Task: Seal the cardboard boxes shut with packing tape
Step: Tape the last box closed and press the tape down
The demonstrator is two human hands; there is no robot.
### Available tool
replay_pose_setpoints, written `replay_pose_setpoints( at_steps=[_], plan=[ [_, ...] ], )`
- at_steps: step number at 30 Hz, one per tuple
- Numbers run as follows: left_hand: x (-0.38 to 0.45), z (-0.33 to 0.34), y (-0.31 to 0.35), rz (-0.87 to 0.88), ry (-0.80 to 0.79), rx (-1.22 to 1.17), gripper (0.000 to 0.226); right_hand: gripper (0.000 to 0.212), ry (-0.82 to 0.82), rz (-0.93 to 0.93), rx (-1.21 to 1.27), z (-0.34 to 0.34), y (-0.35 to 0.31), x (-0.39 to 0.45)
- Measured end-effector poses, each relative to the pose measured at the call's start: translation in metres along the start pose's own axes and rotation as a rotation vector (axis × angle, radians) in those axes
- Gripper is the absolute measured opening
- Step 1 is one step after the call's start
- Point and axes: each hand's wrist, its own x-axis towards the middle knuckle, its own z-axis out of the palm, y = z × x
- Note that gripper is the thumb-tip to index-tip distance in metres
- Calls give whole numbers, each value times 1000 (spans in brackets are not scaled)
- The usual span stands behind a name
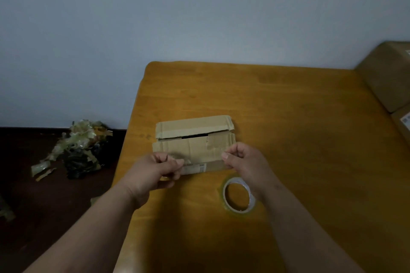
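A small flat cardboard box (195, 139) lies on the orange wooden table (288, 128), its two top flaps nearly meeting with a dark gap along the seam. A clear strip of packing tape (203, 158) is stretched across the box's near half. My left hand (159, 170) pinches the strip's left end with curled fingers. My right hand (243, 159) pinches its right end at the box's right edge. A roll of clear packing tape (238, 195) lies flat on the table just under my right wrist.
Larger cardboard boxes (390, 77) are stacked at the table's right edge. A heap of crumpled used tape and scraps (77, 148) lies on the dark floor left of the table. A pale wall stands behind.
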Motion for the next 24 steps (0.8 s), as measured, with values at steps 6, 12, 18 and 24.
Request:
replay_pose_setpoints(
  at_steps=[6, 12, 18, 24],
  plan=[
    [14, -9, 12, -39, 48, 297, 26, 12, 98, -116, -141, 7, 1, 3],
    [27, -4, 29, -20, 163, 604, 37, 15, 205, -173, -137, 14, 4, 11],
    [29, 4, 46, -41, 215, 841, 38, 9, 227, -205, -216, 12, 2, 26],
    [42, 9, 52, -171, 193, 741, 33, 26, 180, -179, -273, 7, -2, 39]
  ],
)
